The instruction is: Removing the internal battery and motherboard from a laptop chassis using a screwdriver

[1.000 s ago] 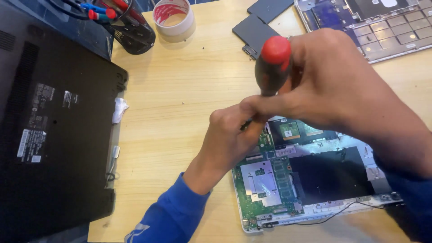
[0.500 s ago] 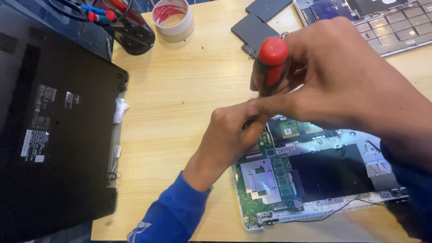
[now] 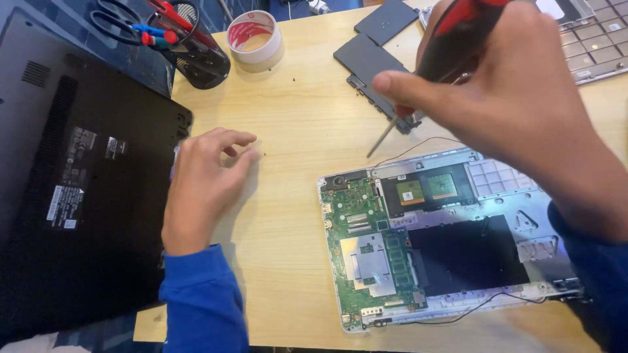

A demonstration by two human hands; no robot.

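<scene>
My right hand (image 3: 523, 98) grips a red-and-black screwdriver (image 3: 451, 39), its metal tip hanging in the air just above the top edge of an opened laptop base (image 3: 504, 189). The base shows a green circuit board (image 3: 366, 242) on its left and a black sheet in the middle. My left hand (image 3: 203, 183) rests on the wooden table (image 3: 294, 131) to the left of the board, fingers loosely curled, holding nothing. A tiny dark screw (image 3: 263, 155) lies by its fingertips.
A black laptop bottom cover (image 3: 72, 196) lies at the left. A mesh cup (image 3: 196, 55) with scissors and tools and a roll of tape (image 3: 256, 39) stand at the back. Dark flat parts (image 3: 373, 55) and a keyboard panel (image 3: 595, 46) lie at the back right.
My left hand left the screwdriver shaft and moved left onto the table. My right hand lifted the screwdriver up and away from the circuit board.
</scene>
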